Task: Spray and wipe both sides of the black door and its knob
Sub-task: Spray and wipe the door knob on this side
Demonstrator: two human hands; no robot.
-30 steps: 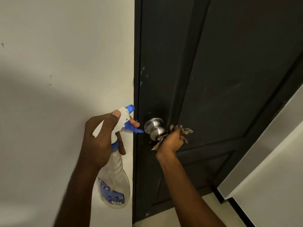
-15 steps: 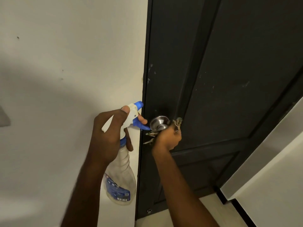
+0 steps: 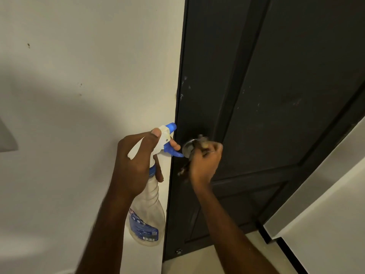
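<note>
Fingers of left hand wrap spray bottle; right hand clutches cloth over knob.

Light was dim, warm, indoor. Broad soft-edged shadow lay over lower wall at left. Detail sank into black door; only pale specks showed. Motion blur smeared right hand, cloth and knob; dull glint on knob. Sharper were left hand and spray bottle. Wide-angle lens bent door edge; lines leaned toward frame edges.
</note>
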